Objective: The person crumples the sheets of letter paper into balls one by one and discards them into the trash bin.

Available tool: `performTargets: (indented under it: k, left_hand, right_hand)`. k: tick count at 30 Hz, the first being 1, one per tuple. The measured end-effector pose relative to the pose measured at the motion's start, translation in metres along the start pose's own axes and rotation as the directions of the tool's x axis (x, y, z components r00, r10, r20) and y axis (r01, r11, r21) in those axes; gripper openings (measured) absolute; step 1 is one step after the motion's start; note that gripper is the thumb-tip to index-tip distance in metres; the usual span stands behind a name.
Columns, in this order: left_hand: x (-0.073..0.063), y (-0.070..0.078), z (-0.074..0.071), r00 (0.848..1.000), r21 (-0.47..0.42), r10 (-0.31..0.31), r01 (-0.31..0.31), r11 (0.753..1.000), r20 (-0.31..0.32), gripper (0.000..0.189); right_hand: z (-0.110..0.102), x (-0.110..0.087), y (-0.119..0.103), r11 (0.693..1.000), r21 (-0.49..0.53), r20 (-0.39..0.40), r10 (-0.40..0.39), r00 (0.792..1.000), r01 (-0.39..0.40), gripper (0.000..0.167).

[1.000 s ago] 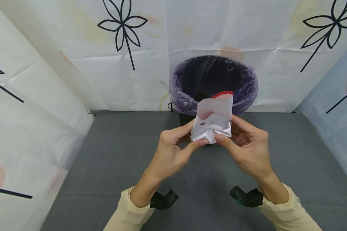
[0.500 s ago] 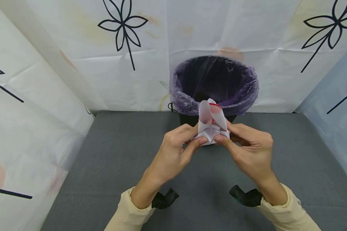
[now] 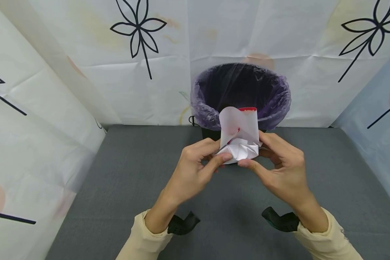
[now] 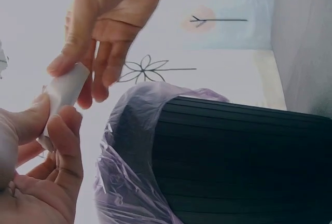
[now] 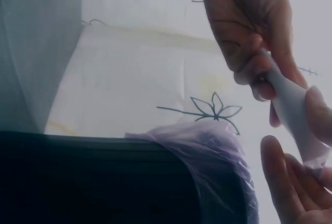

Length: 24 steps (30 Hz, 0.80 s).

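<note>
In the head view, both hands hold a folded piece of white paper (image 3: 239, 124) in front of the bin, its lower part creased and folded up. Red shows along its top edge and through a slit at its left. My left hand (image 3: 196, 168) pinches the lower left corner, thumb in front and fingers behind. At the right side, my right hand (image 3: 284, 166) has its fingers behind the edge and its thumb tip at the lower corner. From the left wrist, the paper (image 4: 66, 92) looks like a thick folded strip between the two hands; the right wrist view shows it edge-on too.
A dark ribbed bin (image 4: 244, 156) with a purple plastic liner (image 3: 206, 112) stands just behind the hands. Grey cloth (image 3: 123, 180) covers the table. White sheeting (image 3: 169, 90) printed with flower outlines hangs behind and at the left, with bluish sheeting at the right.
The upper part of the paper curled inward into a narrow fold half a second ago and now stands flatter and wider. The right thumb has slid slightly down off the folded front.
</note>
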<state>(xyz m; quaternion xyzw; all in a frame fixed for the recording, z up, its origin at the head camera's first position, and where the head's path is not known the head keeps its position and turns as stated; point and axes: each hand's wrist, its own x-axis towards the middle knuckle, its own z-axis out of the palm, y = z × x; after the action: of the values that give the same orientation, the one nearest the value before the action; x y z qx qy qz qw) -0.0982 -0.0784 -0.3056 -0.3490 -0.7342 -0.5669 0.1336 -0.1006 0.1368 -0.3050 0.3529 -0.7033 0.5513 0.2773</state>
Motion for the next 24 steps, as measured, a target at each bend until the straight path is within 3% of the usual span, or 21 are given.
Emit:
performTargets:
  k: [6,10,17,24]
  left_hand:
    - [0.0,0.004,-0.005,0.992,-0.033,-0.082,0.085,0.996,0.093,0.024]
    - [0.0,0.005,-0.009,0.983,-0.021,-0.086,0.091,0.996,0.164,0.026]
    - [0.0,0.002,-0.012,0.982,0.103,0.015,-0.035,0.994,0.189,0.023]
    - [0.0,0.001,-0.011,0.973,0.128,0.133,-0.159,0.979,0.191,0.024]
  right_hand:
    - [-0.001,0.001,-0.001,1.0,-0.016,0.017,-0.011,1.0,0.012,0.077]
    - [-0.003,0.001,-0.002,0.997,-0.071,0.046,-0.009,0.999,0.012,0.072]
    - [-0.006,0.002,-0.001,0.993,-0.111,0.056,-0.045,0.997,0.051,0.068]
    - [-0.007,0.001,0.001,0.996,-0.046,0.047,-0.072,0.996,0.074,0.064]
